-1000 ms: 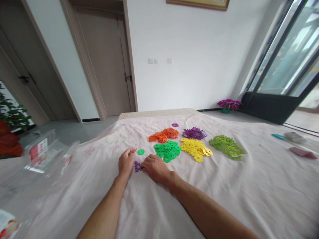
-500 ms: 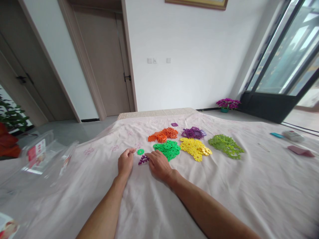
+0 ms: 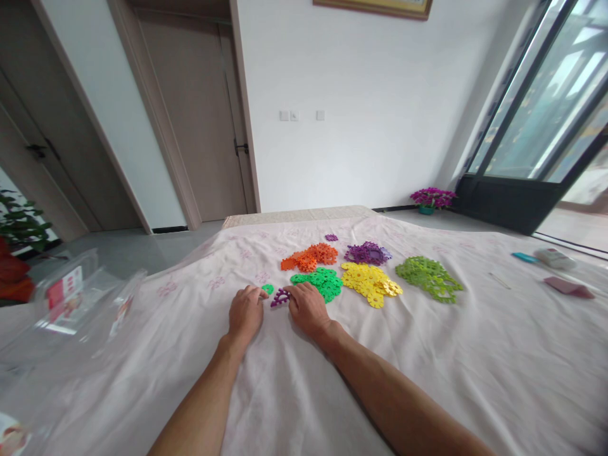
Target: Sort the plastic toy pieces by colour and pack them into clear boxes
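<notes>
- Near L: clear plastic packaging (image 3: 90,297) w/ red-&-white label, on the pale cloth (image 3: 289,392) w/ pink flower prints that covers the bench
- Hands apart from each other, both low over the cloth near centre, a small gap btwn them
- R hand (image 3: 308,308): thumb & fingers closed on a purple toothed pc (image 3: 279,298), which pokes out L toward the other hand; fingertips partly hidden
- L hand (image 3: 247,311): fingers curled, tips at near L edge of a small green disc (image 3: 268,289); can't tell if gripping or just touching
- Just beyond R hand: green pile (image 3: 323,284), discs overlapping; yellow pile (image 3: 370,282) right beside it; light green pile (image 3: 430,278) further R, apart
- Far R on cloth: pink folded item (image 3: 567,287), thin stick (image 3: 500,280), whitish packet (image 3: 555,258), blue item (image 3: 525,257)
- Behind green: orange pile (image 3: 311,257); behind yellow: dark purple pile (image 3: 367,253)
- Farther: single purple pc (image 3: 331,237), alone nr far side of bench
- Beyond bench: potted magenta flowers (image 3: 432,197) on floor R, white wall (image 3: 361,69), brown door (image 3: 194,114) L
</notes>
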`<state>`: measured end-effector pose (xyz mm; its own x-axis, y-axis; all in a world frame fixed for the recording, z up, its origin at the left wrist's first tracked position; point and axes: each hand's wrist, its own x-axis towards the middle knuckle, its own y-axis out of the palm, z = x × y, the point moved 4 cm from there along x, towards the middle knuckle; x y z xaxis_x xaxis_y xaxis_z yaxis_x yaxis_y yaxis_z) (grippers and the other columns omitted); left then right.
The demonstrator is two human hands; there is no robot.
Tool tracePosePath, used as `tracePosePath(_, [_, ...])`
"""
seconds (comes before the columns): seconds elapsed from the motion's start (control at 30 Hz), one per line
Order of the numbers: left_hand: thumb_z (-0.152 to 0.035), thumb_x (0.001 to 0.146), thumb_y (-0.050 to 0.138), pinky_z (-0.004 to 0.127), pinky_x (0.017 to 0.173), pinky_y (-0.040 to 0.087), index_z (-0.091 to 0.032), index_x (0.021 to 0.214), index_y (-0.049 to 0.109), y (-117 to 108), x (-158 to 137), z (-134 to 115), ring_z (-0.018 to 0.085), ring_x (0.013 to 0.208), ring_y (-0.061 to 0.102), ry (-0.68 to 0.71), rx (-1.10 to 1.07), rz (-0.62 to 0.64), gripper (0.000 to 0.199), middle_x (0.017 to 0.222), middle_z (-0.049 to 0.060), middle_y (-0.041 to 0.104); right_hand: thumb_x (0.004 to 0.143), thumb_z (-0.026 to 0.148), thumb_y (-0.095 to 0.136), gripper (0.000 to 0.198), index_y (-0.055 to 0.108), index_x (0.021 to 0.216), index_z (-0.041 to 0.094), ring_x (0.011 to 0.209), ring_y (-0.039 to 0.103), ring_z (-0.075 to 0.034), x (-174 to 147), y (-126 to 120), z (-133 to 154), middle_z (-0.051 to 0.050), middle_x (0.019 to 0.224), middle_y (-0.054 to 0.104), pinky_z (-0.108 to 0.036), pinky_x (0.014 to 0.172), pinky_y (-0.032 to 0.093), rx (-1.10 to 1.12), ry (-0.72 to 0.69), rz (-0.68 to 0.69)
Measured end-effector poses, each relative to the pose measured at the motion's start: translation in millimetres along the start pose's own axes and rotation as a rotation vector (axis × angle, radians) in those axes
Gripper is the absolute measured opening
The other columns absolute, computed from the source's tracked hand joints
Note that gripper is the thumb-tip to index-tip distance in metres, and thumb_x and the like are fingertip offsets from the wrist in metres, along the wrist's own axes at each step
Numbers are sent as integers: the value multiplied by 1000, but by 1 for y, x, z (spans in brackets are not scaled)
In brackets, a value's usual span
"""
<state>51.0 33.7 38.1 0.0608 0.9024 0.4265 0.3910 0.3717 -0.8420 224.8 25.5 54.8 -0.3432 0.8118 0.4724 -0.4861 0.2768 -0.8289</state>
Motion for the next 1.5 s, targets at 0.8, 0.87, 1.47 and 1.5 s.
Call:
tracePosePath(0.8, [-42,96,36,49,118,16,-20,152,21,29,-15,-48,27,146,22,321,5,409,62,156,9,31,84,29,48,34,70,107,17,92,66,-21,22,-45,-104,-7,100,73,-34,88,50,440,401,-491])
tracePosePath(0.87, [-44,95,36,48,118,15,-20,152,20,30,-15,-52,27,146,21,350,-30,433,64,157,8,30,81,30,49,37,71,107,15,90,66,-21,20,-57,-123,-9,99,73,-33,85,51,455,478,-526])
tracePosePath(1.47, [-40,94,41,44,117,22,-19,147,33,28,-12,-55,24,141,33,353,-45,322,58,150,9,43,79,24,54,34,73,108,23,101,60,-23,19,-112,-244,-10,116,66,-31,84,43,-65,665,-238])
tracePosePath(1.5, [-40,94,41,44,117,22,-19,147,33,27,-12,-55,24,141,34,347,-48,320,58,149,9,44,84,27,52,33,73,109,25,104,58,-22,21,-108,-238,-8,117,64,-31,87,41,-156,577,-144])
